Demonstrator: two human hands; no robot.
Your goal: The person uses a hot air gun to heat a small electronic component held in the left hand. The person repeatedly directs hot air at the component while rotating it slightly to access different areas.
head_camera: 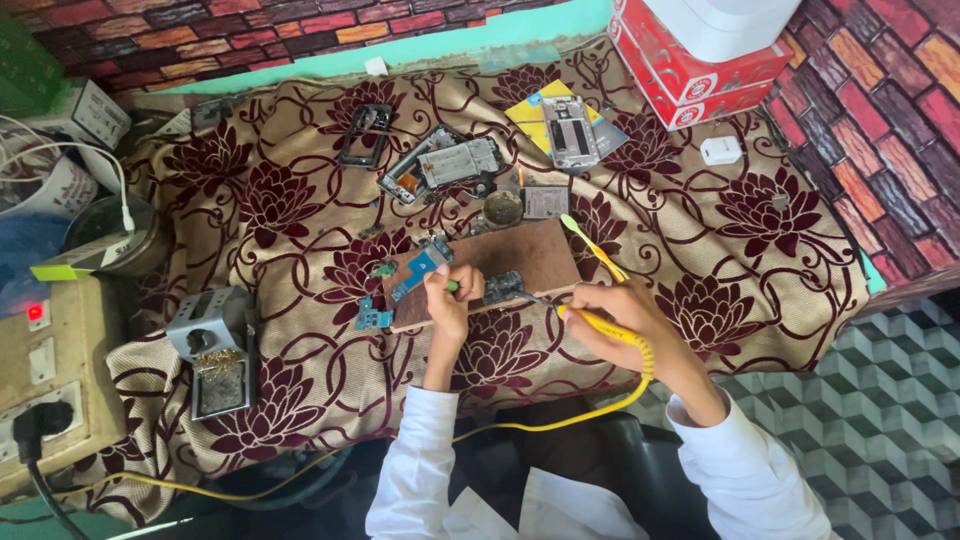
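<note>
Resting at the centre of the floral-draped tabletop [300, 200], a brown rectangular wooden work board [520, 255] raises a small dark circuit board [503, 287] toward both hands. Left hand [447, 303], grip clamped on a green-handled tool [452, 286], steadies it from nine o'clock; right hand [610, 318], fingers closed around a yellow-handled soldering iron [600, 327], angles the tip in from three o'clock, wrist low.
</note>
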